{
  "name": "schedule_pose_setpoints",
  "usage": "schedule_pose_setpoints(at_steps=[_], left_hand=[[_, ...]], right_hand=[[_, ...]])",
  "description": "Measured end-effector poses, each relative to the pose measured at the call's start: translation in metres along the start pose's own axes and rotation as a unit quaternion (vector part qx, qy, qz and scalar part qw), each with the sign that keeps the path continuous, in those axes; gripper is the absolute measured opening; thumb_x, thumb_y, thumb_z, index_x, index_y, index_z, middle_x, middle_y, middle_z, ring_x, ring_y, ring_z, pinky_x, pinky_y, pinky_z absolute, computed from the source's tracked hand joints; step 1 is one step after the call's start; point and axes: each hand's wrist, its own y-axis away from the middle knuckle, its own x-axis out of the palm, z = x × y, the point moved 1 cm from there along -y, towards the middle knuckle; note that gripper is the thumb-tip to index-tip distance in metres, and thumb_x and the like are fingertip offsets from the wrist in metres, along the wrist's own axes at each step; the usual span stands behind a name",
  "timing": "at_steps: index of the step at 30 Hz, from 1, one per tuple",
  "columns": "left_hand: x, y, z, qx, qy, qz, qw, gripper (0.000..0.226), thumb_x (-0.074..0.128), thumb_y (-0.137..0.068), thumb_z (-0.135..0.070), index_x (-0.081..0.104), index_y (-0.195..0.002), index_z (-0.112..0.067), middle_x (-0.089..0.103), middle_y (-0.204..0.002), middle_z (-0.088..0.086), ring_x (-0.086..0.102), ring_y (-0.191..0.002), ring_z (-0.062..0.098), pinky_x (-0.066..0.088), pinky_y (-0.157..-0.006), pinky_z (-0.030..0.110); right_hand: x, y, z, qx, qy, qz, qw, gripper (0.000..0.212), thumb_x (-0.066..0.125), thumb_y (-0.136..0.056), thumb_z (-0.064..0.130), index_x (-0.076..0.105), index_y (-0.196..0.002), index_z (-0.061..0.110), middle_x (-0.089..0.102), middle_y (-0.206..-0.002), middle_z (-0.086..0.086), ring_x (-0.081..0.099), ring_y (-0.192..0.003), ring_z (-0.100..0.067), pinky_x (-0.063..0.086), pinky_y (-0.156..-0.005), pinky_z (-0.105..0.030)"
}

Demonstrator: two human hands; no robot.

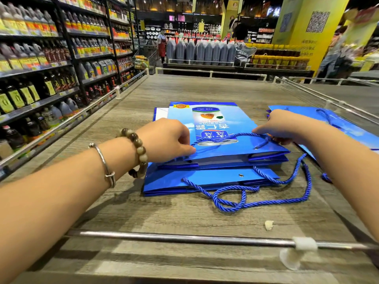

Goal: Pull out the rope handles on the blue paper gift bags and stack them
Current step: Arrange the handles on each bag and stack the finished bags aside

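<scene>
A stack of flat blue paper gift bags point(215, 160) lies in the middle of a wooden display table point(184, 214). My left hand point(166, 140) grips the near left corner of the top bag, thumb on its face. At that bag's right corner my right hand point(281, 128) pinches the blue rope handle point(227, 137) lying across the top bag. From the lower bags, loose rope handles point(242, 197) trail out in loops toward me. More blue bags point(332, 124) lie flat on the right behind my right hand.
A metal rail point(184, 238) with white plastic clips runs along the table's near edge, and rails border the other sides. A small pale scrap point(269, 225) lies on the wood. Shelves of bottles point(51, 58) fill the left aisle; people stand far behind.
</scene>
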Motion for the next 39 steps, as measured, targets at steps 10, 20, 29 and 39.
schedule_pose_setpoints(at_steps=[10,20,29,39], left_hand=[[-0.003,0.015,-0.053,0.091,-0.178,-0.174,0.964,0.051,0.045,-0.079,-0.062,0.049,-0.109,-0.022,0.055,-0.108,-0.002,0.056,-0.097,0.024,0.03,-0.06,0.029],[-0.045,0.019,-0.037,0.082,0.017,-0.469,0.879,0.02,0.047,-0.085,-0.017,0.059,-0.08,-0.001,0.053,-0.07,0.012,0.041,-0.066,0.02,0.027,-0.059,0.032],[-0.033,0.024,-0.04,-0.077,0.478,-0.444,0.754,0.009,0.051,-0.087,-0.015,0.056,-0.085,-0.022,0.064,-0.079,-0.004,0.059,-0.057,0.007,0.055,-0.052,0.032],[-0.016,0.086,-0.038,-0.266,0.539,0.061,0.797,0.014,0.065,-0.079,-0.017,0.063,-0.092,-0.011,0.067,-0.106,0.012,0.071,-0.066,0.026,0.057,-0.053,0.027]], right_hand=[[-0.009,0.006,0.014,0.001,-0.329,0.081,0.941,0.02,0.049,-0.085,0.0,0.053,-0.066,0.005,0.056,-0.031,0.0,0.054,-0.027,-0.009,0.042,-0.029,-0.016],[0.01,0.013,0.022,0.008,-0.407,0.187,0.894,0.031,0.039,-0.095,0.032,0.052,-0.076,0.011,0.064,-0.049,-0.002,0.061,-0.042,-0.012,0.048,-0.042,-0.017],[0.031,0.022,0.04,0.013,-0.521,0.27,0.81,0.019,0.048,-0.092,0.023,0.051,-0.078,0.009,0.061,-0.043,-0.003,0.057,-0.033,-0.009,0.053,-0.051,-0.023],[0.038,0.01,0.027,-0.031,-0.451,0.092,0.887,0.006,0.058,-0.082,-0.003,0.06,-0.086,-0.006,0.065,-0.054,-0.009,0.059,-0.037,-0.012,0.051,-0.041,-0.02]])
